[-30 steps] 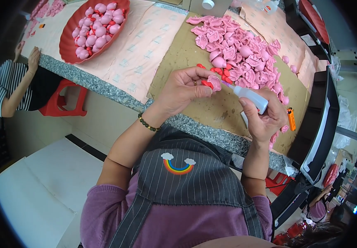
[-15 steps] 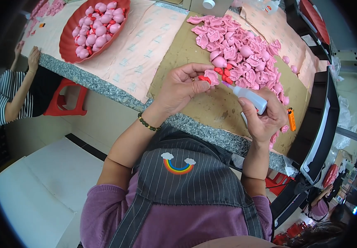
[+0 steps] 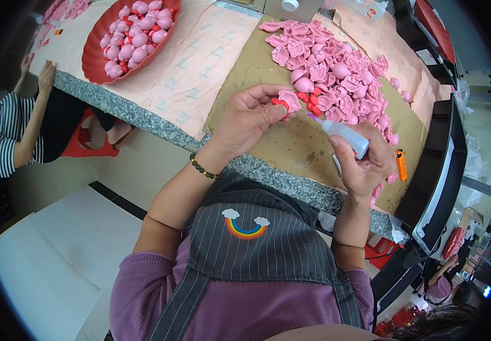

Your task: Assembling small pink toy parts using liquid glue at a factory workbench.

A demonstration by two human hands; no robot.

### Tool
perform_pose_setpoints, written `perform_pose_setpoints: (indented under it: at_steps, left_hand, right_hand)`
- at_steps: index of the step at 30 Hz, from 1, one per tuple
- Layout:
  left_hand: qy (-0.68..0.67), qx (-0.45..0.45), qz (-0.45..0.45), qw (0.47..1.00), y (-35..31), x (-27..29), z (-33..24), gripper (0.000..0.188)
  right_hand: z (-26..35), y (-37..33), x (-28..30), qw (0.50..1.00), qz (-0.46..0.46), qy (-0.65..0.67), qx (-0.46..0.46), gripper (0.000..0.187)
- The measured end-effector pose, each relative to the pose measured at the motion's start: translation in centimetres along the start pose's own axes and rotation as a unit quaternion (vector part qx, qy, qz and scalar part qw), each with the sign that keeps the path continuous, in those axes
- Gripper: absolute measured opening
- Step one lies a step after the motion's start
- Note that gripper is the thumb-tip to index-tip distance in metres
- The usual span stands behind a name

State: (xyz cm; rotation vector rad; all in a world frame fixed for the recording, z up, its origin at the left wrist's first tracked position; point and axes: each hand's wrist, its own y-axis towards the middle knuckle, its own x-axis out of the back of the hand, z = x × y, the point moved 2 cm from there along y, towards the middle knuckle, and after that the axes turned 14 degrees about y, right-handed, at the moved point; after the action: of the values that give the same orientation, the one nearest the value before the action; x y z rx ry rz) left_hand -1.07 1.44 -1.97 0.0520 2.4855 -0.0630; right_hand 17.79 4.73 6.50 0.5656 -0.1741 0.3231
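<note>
Between the thumb and fingers of my left hand (image 3: 249,118) is a small pink molded piece (image 3: 289,101) with a red part (image 3: 279,106) against it. My right hand (image 3: 369,159) grips a translucent squeeze bottle (image 3: 345,136), tilted so its narrow purple-tipped nozzle (image 3: 313,116) points at the pink piece, a small gap apart. Just beyond my hands, a few loose red pieces (image 3: 312,102) lie at the edge of a large heap of pink molded pieces (image 3: 336,68). My fingers partly cover the red part.
A red scalloped bowl (image 3: 95,62) of pink and red pieces stands far left. An orange lighter (image 3: 401,165) lies right of my right hand, beside a black rack (image 3: 436,165). Brown board (image 3: 245,68) covers the granite-edged table (image 3: 296,177). Another person in striped sleeves (image 3: 7,136) sits left.
The pink piece in my left hand has turned slightly and drawn a little away from the nozzle. My right hand barely moves. At far left, the other person's foot has come into view.
</note>
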Motion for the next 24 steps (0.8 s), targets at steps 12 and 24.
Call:
perform_pose_setpoints:
  at_steps: [12, 24]
  left_hand:
    - [0.037, 0.012, 0.008, 0.999, -0.02, -0.07, -0.01, 0.034]
    - [0.035, 0.012, 0.015, 0.999, -0.04, 0.02, 0.13, 0.035]
  right_hand:
    - [-0.04, 0.09, -0.44, 0.999, 0.034, 0.023, 0.034, 0.014]
    - [-0.14, 0.01, -0.44, 0.999, 0.030, 0.023, 0.032, 0.015]
